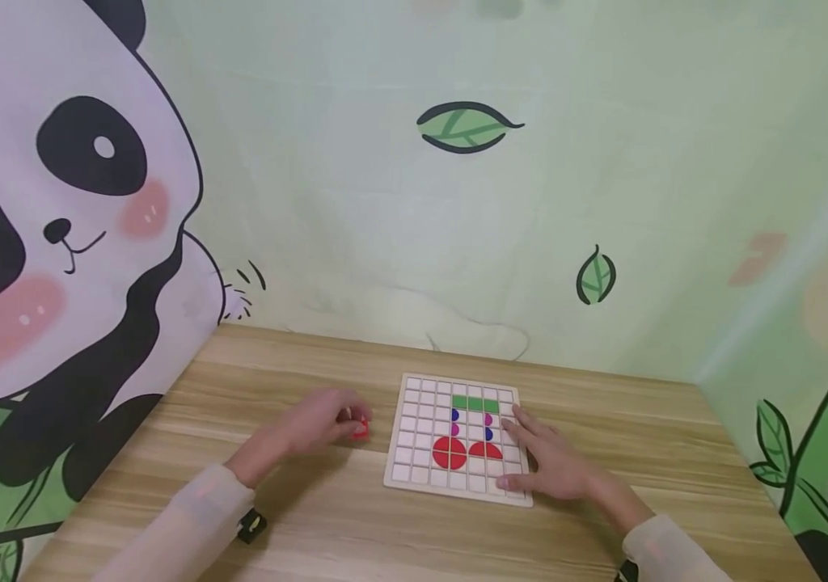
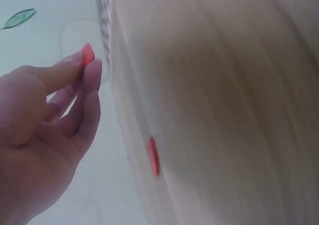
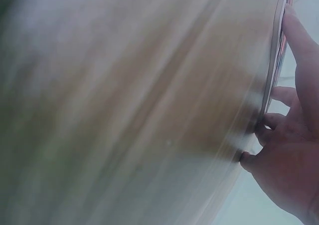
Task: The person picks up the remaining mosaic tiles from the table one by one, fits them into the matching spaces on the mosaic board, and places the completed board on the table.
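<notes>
My left hand [image 1: 321, 420] is left of the board, pinching a small red piece [image 2: 88, 54] between thumb and fingertips. A second red piece [image 2: 154, 156] lies on the table below that hand in the left wrist view. The pale grid board [image 1: 458, 495] lies flat, holding a row of green squares [image 1: 474, 403], small blue and magenta rounded pieces, a red circle [image 1: 441, 445] made of quarters, and a red half circle [image 1: 479, 452]. With fingers spread, my right hand [image 1: 558, 462] rests at the board's right edge, thumb over its lower right corner.
The wood-grain table [image 1: 327, 517] reaches back to a pale green wall cloth [image 1: 356, 202] printed with leaves and a large panda [image 1: 159, 323]. Cloth also hangs along both sides of the table.
</notes>
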